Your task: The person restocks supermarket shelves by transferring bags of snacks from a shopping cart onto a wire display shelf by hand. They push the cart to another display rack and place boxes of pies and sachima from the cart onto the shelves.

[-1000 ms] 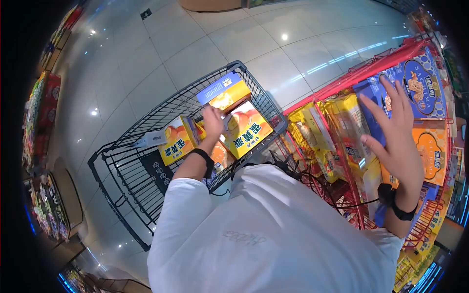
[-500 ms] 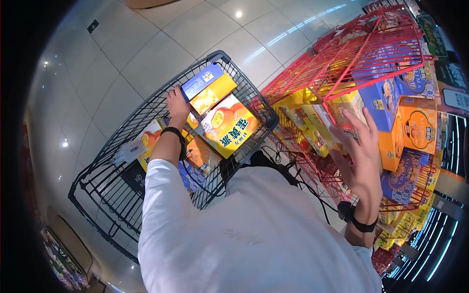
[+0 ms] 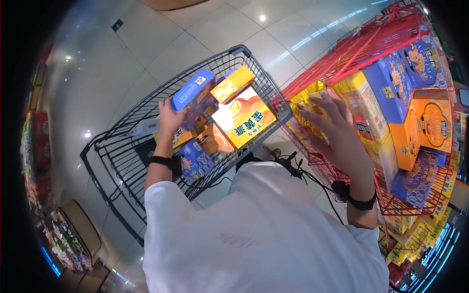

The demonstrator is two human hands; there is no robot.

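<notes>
My left hand (image 3: 171, 115) is closed on the near end of a blue snack box (image 3: 196, 89), which is raised and tilted over the shopping cart (image 3: 243, 49). Below and beside it in the cart are a small yellow box (image 3: 233, 84), a large yellow and white box (image 3: 244, 116) with Chinese characters, an orange box (image 3: 215, 138) and another blue box (image 3: 195, 160). At the red wire display rack (image 3: 386, 195), my right hand (image 3: 342, 141) has its fingers spread, close to yellow packages (image 3: 359, 100). It holds nothing that I can see.
The rack to the right carries blue boxes (image 3: 388, 85), orange boxes (image 3: 432, 119) and yellow packs. A clear plastic item (image 3: 145, 128) and a dark box (image 3: 145, 151) lie in the cart's left part. Tiled floor (image 3: 161, 53) surrounds the cart. Dark cables (image 3: 312, 183) hang by my body.
My left hand has lifted and tilted the blue box, moving it left of the small yellow box. My right hand has shifted left along the rack. The whole view has turned slightly.
</notes>
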